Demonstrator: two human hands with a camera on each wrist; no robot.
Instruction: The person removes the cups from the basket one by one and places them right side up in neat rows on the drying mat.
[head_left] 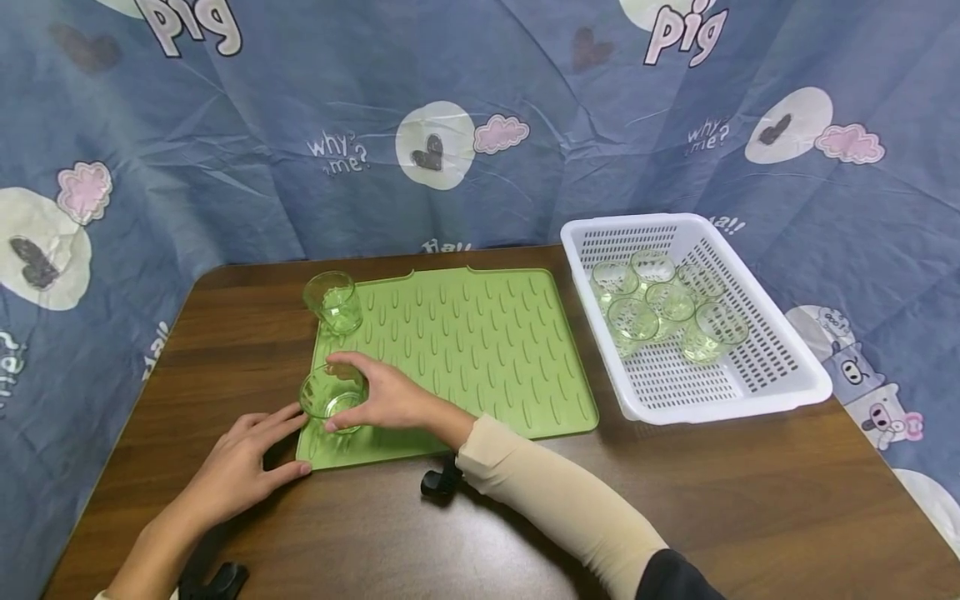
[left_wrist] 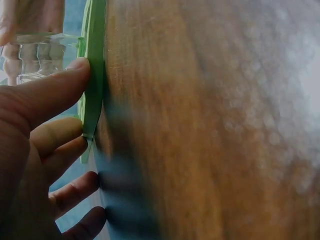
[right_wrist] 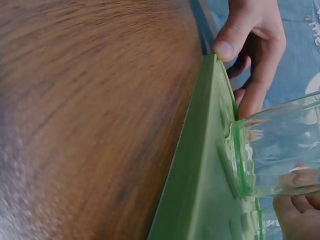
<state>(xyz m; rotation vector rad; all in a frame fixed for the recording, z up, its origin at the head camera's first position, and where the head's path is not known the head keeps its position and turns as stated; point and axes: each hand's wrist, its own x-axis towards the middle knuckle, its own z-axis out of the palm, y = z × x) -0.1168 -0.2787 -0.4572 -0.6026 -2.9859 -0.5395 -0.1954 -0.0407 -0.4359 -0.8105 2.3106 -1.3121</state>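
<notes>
My right hand point(head_left: 390, 395) grips a clear green-tinted drinking glass point(head_left: 324, 395), thumb on the near side and fingers on the far side. In the right wrist view the thick base of the glass point(right_wrist: 280, 150) is down against the green ridged drying mat point(head_left: 465, 342), close to its near left corner. My left hand point(head_left: 238, 458) lies spread around that corner, its thumb point(left_wrist: 60, 82) at the front edge and fingers along the left side. Behind, a second glass point(head_left: 334, 304) stands at the mat's far left corner.
To the right of the mat sits a white perforated basket point(head_left: 776, 379) holding several similar glasses point(head_left: 670, 302). The wooden table point(head_left: 360, 533) ends at a blue printed cloth point(head_left: 465, 200) behind and at the sides.
</notes>
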